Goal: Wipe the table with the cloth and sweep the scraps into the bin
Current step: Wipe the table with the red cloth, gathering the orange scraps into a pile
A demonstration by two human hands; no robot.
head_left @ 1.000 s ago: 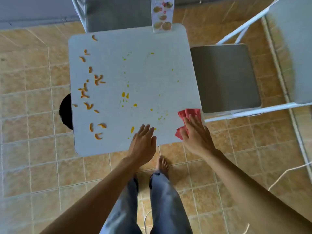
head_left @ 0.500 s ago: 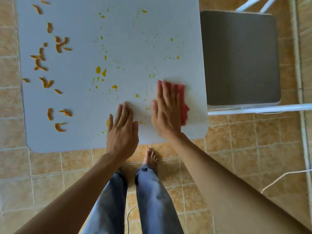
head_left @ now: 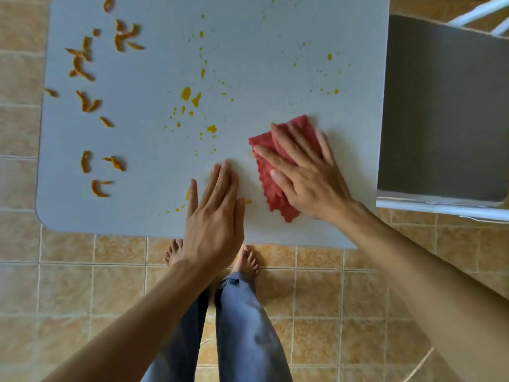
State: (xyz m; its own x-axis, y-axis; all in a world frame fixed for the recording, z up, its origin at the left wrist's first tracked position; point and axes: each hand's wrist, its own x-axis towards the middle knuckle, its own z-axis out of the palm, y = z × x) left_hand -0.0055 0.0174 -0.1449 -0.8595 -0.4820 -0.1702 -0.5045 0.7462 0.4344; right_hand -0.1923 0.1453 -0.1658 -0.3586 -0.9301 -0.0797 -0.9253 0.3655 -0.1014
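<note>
Pressing flat on the red cloth, right hand fingers splayed; left hand lies open on the desk, orange scraps well left.

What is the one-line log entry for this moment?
stage: wiping | right hand: flat on cloth | left hand: flat on table | scraps: on table, left side | bin: not visible

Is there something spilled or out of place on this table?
Yes. Orange peel scraps lie scattered along the left side of the table, and yellow juice spots dot its middle. The right hand presses the red cloth flat beside them; the left hand rests flat.
</note>
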